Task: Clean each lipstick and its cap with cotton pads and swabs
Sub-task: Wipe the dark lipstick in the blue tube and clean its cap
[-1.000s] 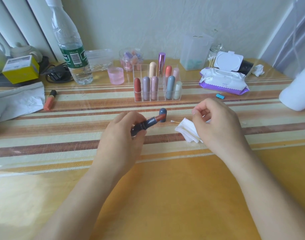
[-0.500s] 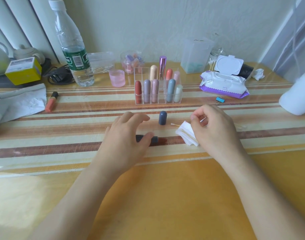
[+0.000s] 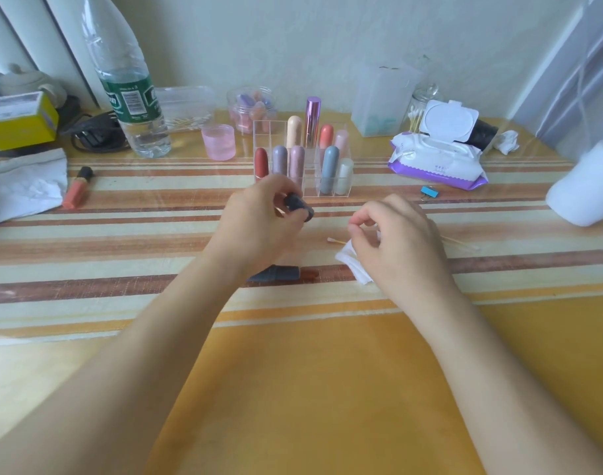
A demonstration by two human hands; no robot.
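The uncapped lipstick (image 3: 282, 273) lies on its side on the striped table (image 3: 122, 234), its reddish-brown tip pointing right and its base hidden under the left wrist. Just beyond it, the left hand (image 3: 259, 228) pinches the dark grey cap (image 3: 298, 207) between thumb and fingers. The right hand (image 3: 396, 245) sits curled over a white cotton pad (image 3: 351, 264); whether it grips the pad cannot be told. 1 cotton swab (image 3: 335, 240) lies beside that pad. Behind stands a clear organizer (image 3: 312, 180) of capped lipsticks
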